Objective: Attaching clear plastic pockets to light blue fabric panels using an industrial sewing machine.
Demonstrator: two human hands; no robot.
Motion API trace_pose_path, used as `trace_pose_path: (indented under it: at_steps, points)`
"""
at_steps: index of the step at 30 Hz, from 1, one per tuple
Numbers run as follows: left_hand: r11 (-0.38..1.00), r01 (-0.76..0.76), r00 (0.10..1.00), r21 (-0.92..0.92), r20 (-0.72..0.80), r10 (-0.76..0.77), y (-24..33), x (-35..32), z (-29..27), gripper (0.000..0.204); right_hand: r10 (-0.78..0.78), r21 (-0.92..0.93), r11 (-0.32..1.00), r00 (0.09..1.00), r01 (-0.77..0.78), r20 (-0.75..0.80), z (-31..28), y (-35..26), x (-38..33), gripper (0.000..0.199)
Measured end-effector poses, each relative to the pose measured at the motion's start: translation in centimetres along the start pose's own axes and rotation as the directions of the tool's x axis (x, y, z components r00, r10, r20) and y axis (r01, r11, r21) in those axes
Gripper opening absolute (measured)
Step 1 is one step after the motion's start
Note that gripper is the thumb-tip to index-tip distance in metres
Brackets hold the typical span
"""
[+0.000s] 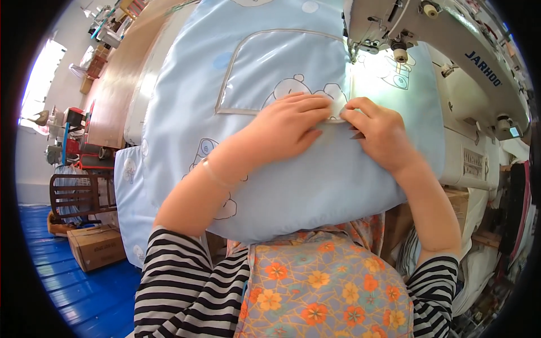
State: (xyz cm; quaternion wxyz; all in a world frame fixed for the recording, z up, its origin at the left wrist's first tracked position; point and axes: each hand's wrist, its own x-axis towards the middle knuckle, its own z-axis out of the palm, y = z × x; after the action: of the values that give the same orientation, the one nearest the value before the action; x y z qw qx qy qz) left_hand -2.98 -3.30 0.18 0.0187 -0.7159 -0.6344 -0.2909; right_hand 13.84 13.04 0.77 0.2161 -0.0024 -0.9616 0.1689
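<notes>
A broad light blue fabric piece [282, 186] with printed cartoon animals spreads over the sewing table and droops toward my lap. Set into it is a shiny panel [282, 59] with a rounded top corner and a grey binding [242, 111] along its edge. My left hand [290, 125] lies flat on the panel's lower part, fingers stretched out and the thumb apart. At the panel's lower right corner, my right hand [380, 130] pinches the binding between thumb and forefinger. The sewing machine's needle area [354, 53] stands just beyond, over the panel's right edge.
The sewing machine [445, 50] arches over the upper right, its lamp lighting the fabric. A long wooden table [115, 96] runs along the left. Below it are a wooden chair [73, 194] and a cardboard box [97, 247] on the blue floor [56, 281]. Piled cloth [479, 265] sits at right.
</notes>
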Motion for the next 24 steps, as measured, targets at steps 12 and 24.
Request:
trace_pose_path:
  at_steps: [12, 24]
  points:
    - [0.843, 0.3, 0.954, 0.447, -0.159, -0.256, -2.3, -8.7, -6.3, 0.03, -0.052, -0.099, 0.994, 0.998, 0.048, -0.033, 0.7, -0.1, -0.8, 0.032]
    - [0.777, 0.413, 0.911, 0.475, -0.207, -0.358, -3.8, -8.2, -6.8, 0.032, 0.063, -0.119, 0.991, 0.998, -0.066, -0.031, 0.5, 0.1, 0.3, 0.032]
